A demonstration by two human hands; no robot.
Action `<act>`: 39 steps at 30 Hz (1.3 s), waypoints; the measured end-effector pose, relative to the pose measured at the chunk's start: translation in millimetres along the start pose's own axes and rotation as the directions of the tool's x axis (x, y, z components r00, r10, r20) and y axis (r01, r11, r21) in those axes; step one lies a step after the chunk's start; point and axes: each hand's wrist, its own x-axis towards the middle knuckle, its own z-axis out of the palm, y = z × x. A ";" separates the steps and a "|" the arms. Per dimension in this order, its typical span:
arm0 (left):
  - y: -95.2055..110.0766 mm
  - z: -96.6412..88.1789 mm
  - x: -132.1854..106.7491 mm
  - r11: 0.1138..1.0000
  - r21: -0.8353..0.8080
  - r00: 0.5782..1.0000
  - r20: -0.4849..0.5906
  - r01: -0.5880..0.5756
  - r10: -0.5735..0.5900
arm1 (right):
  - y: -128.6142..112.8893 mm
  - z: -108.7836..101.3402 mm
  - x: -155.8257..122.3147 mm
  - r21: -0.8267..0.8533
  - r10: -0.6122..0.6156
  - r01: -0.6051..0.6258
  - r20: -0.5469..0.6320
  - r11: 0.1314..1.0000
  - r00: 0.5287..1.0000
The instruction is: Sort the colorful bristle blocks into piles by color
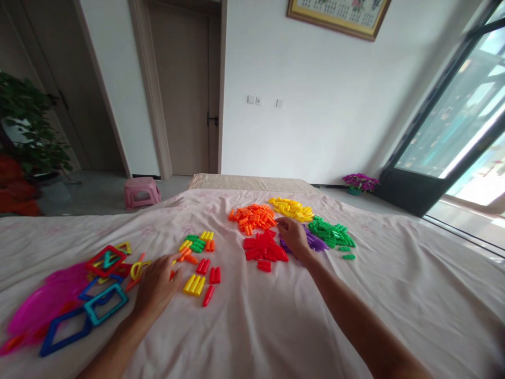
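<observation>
My left hand (158, 287) rests on the pink bedsheet (260, 321), its fingers spread toward small groups of yellow, red, orange and green plastic sticks (199, 263). My right hand (294, 237) reaches out over sorted heaps: red sticks (263, 248), orange sticks (252, 217), yellow sticks (291, 209), purple sticks (315, 242) and green sticks (330, 233). Its fingers are curled close together at the edge of the orange and yellow heaps; what they pinch, if anything, is hidden.
Coloured plastic frame shapes (100, 287) and a magenta sheet (43, 302) lie at the left. Beyond the bed are a pink stool (142, 192), a door (183, 89), a potted plant (27, 126), a purple flower pot (360, 183) and a glass door (453, 121).
</observation>
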 end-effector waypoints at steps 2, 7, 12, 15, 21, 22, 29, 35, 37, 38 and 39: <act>2.2 -2.5 -0.1 1.000 -0.009 1.000 0.009 0.017 -0.017 | -41.4 27.5 -12.7 0.052 -0.167 0.162 0.122 0.985 0.978; 6.1 -7.3 0.0 0.998 -0.034 0.999 0.024 0.044 -0.043 | -126.6 82.9 -38.4 0.149 -0.411 0.383 0.341 0.912 0.845; 7.4 -8.7 0.6 0.998 -0.035 0.999 0.017 0.051 -0.050 | -177.7 119.6 -35.9 0.066 -0.541 0.574 0.437 0.816 0.718; 7.6 -8.8 1.2 0.998 -0.028 0.998 0.022 0.052 -0.052 | -191.6 129.6 -33.0 -0.009 -0.541 0.631 0.505 0.776 0.672; 8.8 -9.5 1.6 0.997 -0.014 0.997 0.031 0.077 -0.077 | -193.2 128.9 -37.3 -0.093 -0.585 0.726 0.527 0.682 0.617; 9.0 -9.7 1.5 0.997 -0.018 0.997 0.032 0.074 -0.073 | -192.2 128.3 -38.0 -0.092 -0.597 0.738 0.525 0.669 0.606; 10.8 -12.9 1.8 0.998 -0.027 0.998 0.038 0.054 -0.053 | -173.7 118.2 -37.3 0.025 -0.519 0.561 0.414 0.828 0.748; 5.4 -8.7 0.0 1.000 -0.014 0.999 0.036 0.024 -0.023 | -107.4 67.5 -13.5 0.225 -0.307 0.262 0.197 0.938 0.931; 2.6 -5.9 -0.4 1.000 -0.007 1.000 0.031 0.004 -0.003 | -73.4 40.2 1.4 0.159 -0.209 0.189 0.123 0.969 0.970; 1.5 -4.8 -0.4 1.000 -0.005 1.000 0.026 -0.009 0.009 | -54.8 25.8 8.9 0.106 -0.155 0.147 0.075 0.984 0.985; 0.6 -4.0 -0.2 1.000 -0.001 1.000 0.019 -0.020 0.021 | -35.5 11.4 16.0 0.049 -0.101 0.099 0.035 0.994 0.994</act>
